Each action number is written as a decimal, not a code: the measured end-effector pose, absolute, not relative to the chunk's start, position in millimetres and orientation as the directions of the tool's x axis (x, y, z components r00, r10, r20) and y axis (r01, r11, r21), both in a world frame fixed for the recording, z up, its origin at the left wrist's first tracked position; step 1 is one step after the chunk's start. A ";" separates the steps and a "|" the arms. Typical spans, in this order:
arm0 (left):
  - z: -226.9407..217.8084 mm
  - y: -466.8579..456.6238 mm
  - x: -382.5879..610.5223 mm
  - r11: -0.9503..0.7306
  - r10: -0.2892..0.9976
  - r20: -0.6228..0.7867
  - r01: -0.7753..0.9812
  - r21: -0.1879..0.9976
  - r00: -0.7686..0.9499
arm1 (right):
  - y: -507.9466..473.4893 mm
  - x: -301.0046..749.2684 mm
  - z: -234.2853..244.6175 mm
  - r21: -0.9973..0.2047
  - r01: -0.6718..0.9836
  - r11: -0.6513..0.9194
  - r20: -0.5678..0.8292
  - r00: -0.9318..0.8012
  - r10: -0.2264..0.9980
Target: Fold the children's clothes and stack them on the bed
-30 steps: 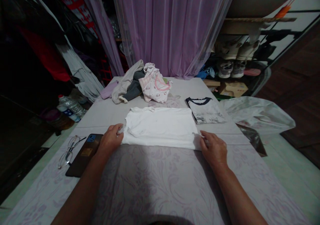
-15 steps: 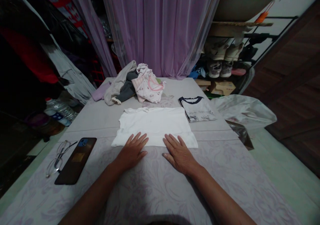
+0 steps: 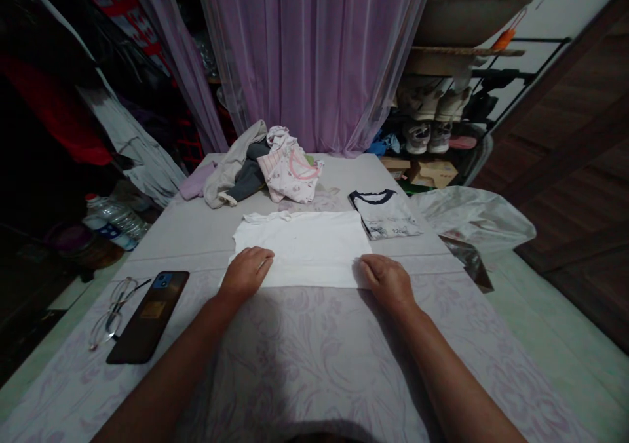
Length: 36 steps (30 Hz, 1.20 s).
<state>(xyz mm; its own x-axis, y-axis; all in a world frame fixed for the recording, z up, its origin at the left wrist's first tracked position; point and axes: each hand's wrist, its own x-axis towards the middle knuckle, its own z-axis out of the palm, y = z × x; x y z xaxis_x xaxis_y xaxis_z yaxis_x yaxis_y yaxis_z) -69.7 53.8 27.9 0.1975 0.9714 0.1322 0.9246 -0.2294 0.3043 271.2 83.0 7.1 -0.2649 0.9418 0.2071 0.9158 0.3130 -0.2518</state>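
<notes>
A white shirt (image 3: 304,246) lies flat and partly folded in the middle of the cloth-covered table (image 3: 304,358). My left hand (image 3: 246,272) rests on its near left corner with the fingers curled over the fabric. At the near right corner, my right hand (image 3: 388,279) curls its fingers on the edge in the same way. Both hands look closed on the shirt's near hem.
A folded grey shirt with a dark collar (image 3: 386,215) lies right of the white one. A heap of clothes (image 3: 270,164) sits at the far edge. A phone (image 3: 147,315) and glasses (image 3: 111,312) lie left; a water bottle (image 3: 111,220) and a plastic bag (image 3: 472,217) flank the table.
Half a second ago both hands lay flat and open side by side on the near hem. They have moved apart to the near corners and curled their fingers on the shirt.
</notes>
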 end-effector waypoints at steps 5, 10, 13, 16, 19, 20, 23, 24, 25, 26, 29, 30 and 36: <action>32.3 74.5 -72.5 -0.210 0.971 -0.067 0.954 0.213 0.229 | 108.0 274.8 17.9 -0.103 0.966 0.237 0.057 -0.232 0.971; 32.8 75.0 -73.2 -0.254 0.954 -0.108 0.946 0.200 0.278 | 111.4 280.9 21.9 -0.115 0.955 0.273 -0.039 -0.279 0.960; 34.8 72.2 -72.0 -0.221 0.965 -0.085 0.944 0.246 0.248 | 109.3 282.9 19.1 -0.204 0.948 0.245 0.002 -0.250 0.968; 33.0 69.7 -70.2 -0.181 0.979 -0.043 0.949 0.260 0.199 | 107.5 283.3 12.1 -0.308 0.937 0.166 0.039 -0.162 0.986; 25.6 65.3 -66.1 -0.206 0.979 0.037 0.955 0.212 0.203 | 105.5 282.9 4.5 -0.336 0.923 0.186 0.143 -0.145 0.979; 22.1 63.2 -63.6 -0.227 0.973 0.084 0.955 0.190 0.215 | 104.1 281.8 2.5 -0.329 0.922 0.206 0.196 -0.147 0.970; 9.1 56.9 -52.4 -0.346 0.924 0.222 0.928 0.139 0.311 | 95.4 270.6 -1.3 -0.300 0.896 0.327 0.327 -0.225 0.918; 4.3 55.1 -47.6 -0.401 0.900 0.243 0.907 0.130 0.363 | 91.2 263.8 -2.1 -0.290 0.873 0.393 0.343 -0.289 0.894; -0.5 53.5 -42.7 -0.456 0.874 0.247 0.882 0.123 0.417 | 86.8 255.7 -2.8 -0.278 0.842 0.463 0.338 -0.365 0.867; -5.1 52.1 -38.0 -0.503 0.851 0.241 0.857 0.116 0.467 | 82.3 246.9 -3.4 -0.265 0.808 0.526 0.311 -0.445 0.840; -15.4 48.7 -28.7 -0.576 0.810 0.197 0.813 0.087 0.553 | 71.9 224.7 -5.4 -0.216 0.743 0.634 0.179 -0.608 0.774; -17.3 47.8 -28.0 -0.582 0.806 0.184 0.810 0.076 0.562 | 70.1 221.1 -6.2 -0.197 0.738 0.645 0.145 -0.629 0.764; -18.3 44.7 -44.1 -0.545 0.834 0.133 0.836 0.062 0.535 | 73.8 249.0 -11.0 -0.095 0.798 0.594 0.084 -0.588 0.804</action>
